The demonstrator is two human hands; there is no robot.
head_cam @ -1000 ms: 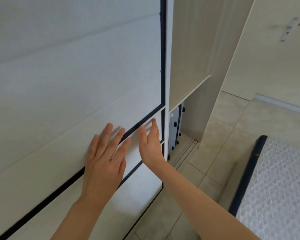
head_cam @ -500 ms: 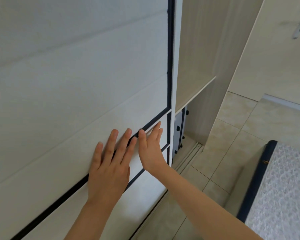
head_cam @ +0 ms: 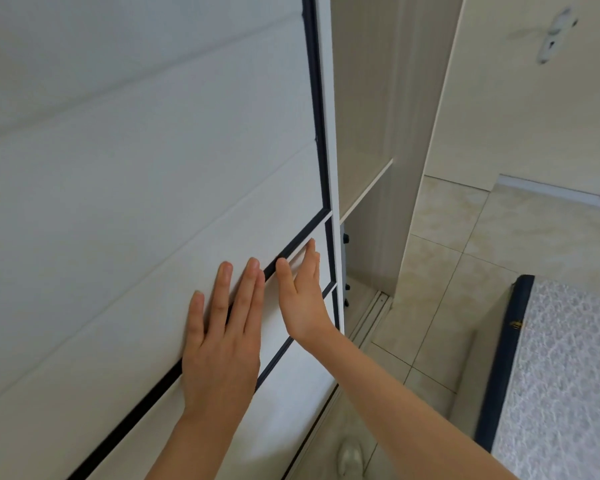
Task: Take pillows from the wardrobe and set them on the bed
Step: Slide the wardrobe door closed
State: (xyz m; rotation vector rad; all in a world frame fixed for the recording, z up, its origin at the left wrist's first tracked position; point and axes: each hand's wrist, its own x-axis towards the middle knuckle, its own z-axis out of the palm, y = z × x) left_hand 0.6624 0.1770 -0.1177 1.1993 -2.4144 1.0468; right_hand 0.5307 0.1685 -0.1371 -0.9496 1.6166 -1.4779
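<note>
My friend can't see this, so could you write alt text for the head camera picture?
Two bare hands, left hand and right hand, press flat on a white sliding wardrobe door with dark trim. Right of its edge shows a narrow gap of wardrobe interior; a mattress corner sits at lower right.

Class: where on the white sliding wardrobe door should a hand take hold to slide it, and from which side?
Probably the door's free vertical edge, approached from the open gap on its right. The panel is flat, with no handle visible; both the left hand and right hand only press against it.
</note>
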